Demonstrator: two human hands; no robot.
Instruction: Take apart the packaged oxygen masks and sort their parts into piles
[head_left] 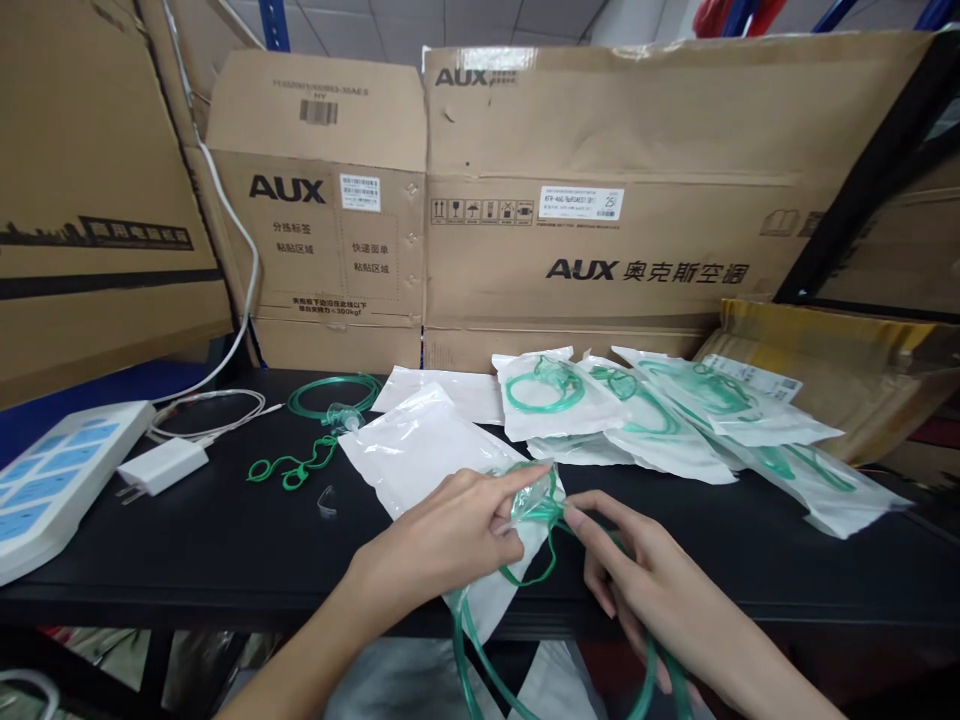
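**Clear mask pinched over open pouch, green tubing trailing off table edge**

Left hand (450,535): thumb and fingers closed together on a clear plastic mask (534,492), held just above the near table edge. Right hand (637,575): index finger extended, touching the green tubing (547,575) just beside the mask; remaining fingers curled loosely around the tubing, not visibly clamped. Tubing looped under the mask, then hanging down past the front of the black table (225,540) between both forearms.

Directly beneath the hands: flat white pouch (420,450), lying on the table, near corner overhanging the edge.

Farther back, right: overlapping row of sealed pouches (675,420), each showing a coiled green tube inside. Farther back, left: loose coil of green tubing (330,395) with a small clear piece, plus a green looped connector (289,468). Small clear part (327,500) alone on the table near the pouch.

Far left: white charger (161,465) with cable, touching-distance from a white and blue panel (52,480). Behind everything: cardboard boxes (600,200) marked AUX.
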